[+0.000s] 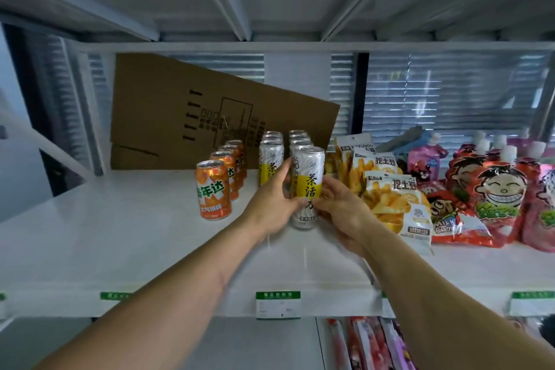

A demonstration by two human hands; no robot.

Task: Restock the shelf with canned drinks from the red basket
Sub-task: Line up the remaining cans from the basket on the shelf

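Head view: left hand and right hand both grasp one tall silver-and-yellow tea can, upright on the white shelf, nearest in its row, right of the orange soda cans.

- Two bare forearms are reaching in from the bottom edge, no sleeve showing on either.
- The left hand is wearing no glove, ring or watch, and its wrist is showing no band.
- The right hand is likewise showing bare, with nothing on its fingers or wrist.
- Fine creases are showing across both wrists, and tendons are standing out along the left forearm.
- Both arms are appearing stretched and widened toward the frame's lower corners by the wide-angle lens.
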